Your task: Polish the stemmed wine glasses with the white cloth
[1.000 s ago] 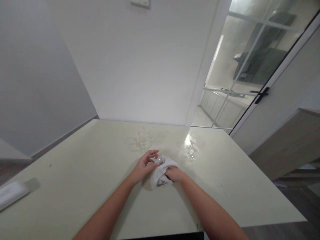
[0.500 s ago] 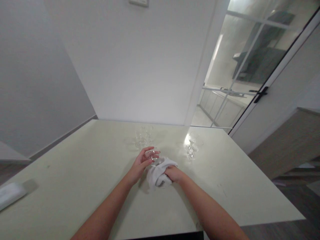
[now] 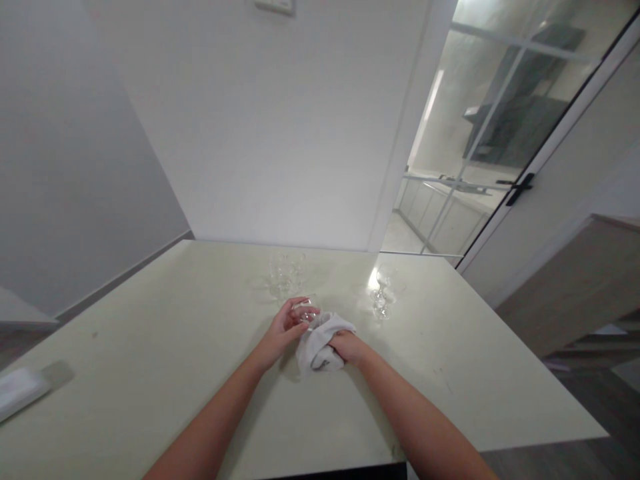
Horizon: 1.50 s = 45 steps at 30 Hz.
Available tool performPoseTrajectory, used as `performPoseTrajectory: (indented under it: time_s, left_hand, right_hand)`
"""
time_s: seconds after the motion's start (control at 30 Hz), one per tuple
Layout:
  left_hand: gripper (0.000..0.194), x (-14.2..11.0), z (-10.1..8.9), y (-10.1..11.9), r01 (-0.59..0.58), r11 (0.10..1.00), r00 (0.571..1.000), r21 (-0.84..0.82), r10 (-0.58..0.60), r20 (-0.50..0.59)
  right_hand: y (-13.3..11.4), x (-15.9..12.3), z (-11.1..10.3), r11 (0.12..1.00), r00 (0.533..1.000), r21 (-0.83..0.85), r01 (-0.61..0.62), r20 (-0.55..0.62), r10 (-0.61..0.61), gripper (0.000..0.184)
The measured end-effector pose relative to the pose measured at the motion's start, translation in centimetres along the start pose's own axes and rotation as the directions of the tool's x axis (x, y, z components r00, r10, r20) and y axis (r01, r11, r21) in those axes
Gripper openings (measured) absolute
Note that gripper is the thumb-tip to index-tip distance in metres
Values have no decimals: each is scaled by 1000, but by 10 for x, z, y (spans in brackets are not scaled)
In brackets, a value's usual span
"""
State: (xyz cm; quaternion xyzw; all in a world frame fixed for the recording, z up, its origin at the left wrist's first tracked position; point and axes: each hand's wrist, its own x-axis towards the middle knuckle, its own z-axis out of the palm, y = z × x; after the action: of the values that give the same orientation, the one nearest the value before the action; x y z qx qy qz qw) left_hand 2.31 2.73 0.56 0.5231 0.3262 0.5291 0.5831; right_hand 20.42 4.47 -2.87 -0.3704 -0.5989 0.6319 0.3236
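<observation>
Near the middle of the table, my left hand (image 3: 281, 337) has its fingers wrapped round a clear drinking glass (image 3: 311, 319), tilted on its side. A white cloth (image 3: 316, 345) is bunched in my right hand (image 3: 345, 345) and presses against the near end of that glass. The cloth covers part of the glass and most of my right fingers, so I cannot tell whether they reach inside it.
Several clear glasses (image 3: 285, 275) stand behind my left hand. To the right, clear stemmed glasses (image 3: 382, 300) are on the pale table (image 3: 150, 347). A white box-like object (image 3: 23, 390) sits at the left edge. A wall and a glazed door (image 3: 450, 160) lie beyond.
My left fingers have curled slightly closer round the glass, and the hand's grip has shifted. The cloth has moved a little on the glass. My right hand stays in nearly the same place.
</observation>
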Motion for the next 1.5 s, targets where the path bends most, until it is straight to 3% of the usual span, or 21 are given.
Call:
performPoseTrajectory:
  time_s: [0.17, 0.4, 0.77, 1.0, 1.17, 1.5]
  left_hand:
    - [53, 0, -2, -1, -4, 1000, 999, 3, 4, 32]
    - [57, 1, -2, -8, 25, 999, 1000, 33, -25, -18]
    - [57, -1, -1, -4, 14, 999, 1000, 36, -14, 12]
    - [58, 0, -4, -8, -1, 999, 1000, 54, 0, 14]
    - [57, 0, -5, -11, -5, 998, 1000, 59, 3, 31]
    - [58, 0, -3, -8, 4, 997, 1000, 75, -5, 19]
  right_hand:
    - [2, 0, -2, 1000, 1000, -28, 2, 1, -2, 41]
    - [-3, 0, 3, 995, 992, -21, 96, 86, -94, 36]
    - [-5, -1, 3, 998, 1000, -58, 1, 26, 1, 40]
    - [-8, -3, 4, 999, 997, 3, 40, 64, -40, 34]
    - [-12, -4, 3, 997, 996, -49, 67, 67, -63, 34]
    - [3, 1, 0, 999, 998, -43, 27, 54, -25, 45]
